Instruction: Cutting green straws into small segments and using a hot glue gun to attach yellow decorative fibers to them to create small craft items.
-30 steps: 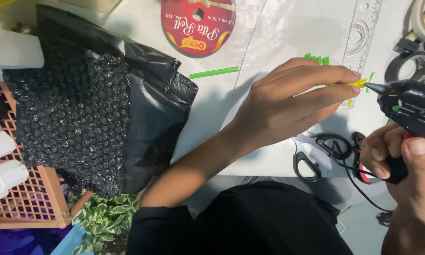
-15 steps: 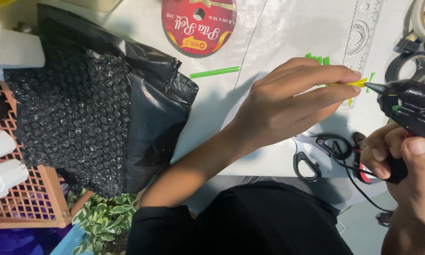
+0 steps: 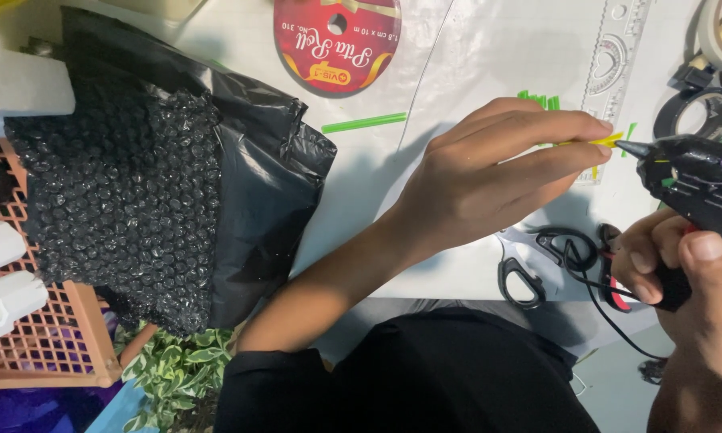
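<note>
Your left hand (image 3: pixel 497 172) pinches a thin yellow strip (image 3: pixel 605 142) between closed fingertips, holding it at the right of the white counter (image 3: pixel 425 72), over the clear sheet beside the stencil ruler (image 3: pixel 613 56). Your right hand (image 3: pixel 689 297) is wrapped shut around the black glue gun (image 3: pixel 693 180), its nozzle tip just touching the strip's end. Judged step: gluing the strip's tip. The next move calls for a steady pinch and a light squeeze, fingertips kept off the hot nozzle. Loose green strips (image 3: pixel 365 123) lie farther off; scissors (image 3: pixel 529 261) rest near your left wrist.
</note>
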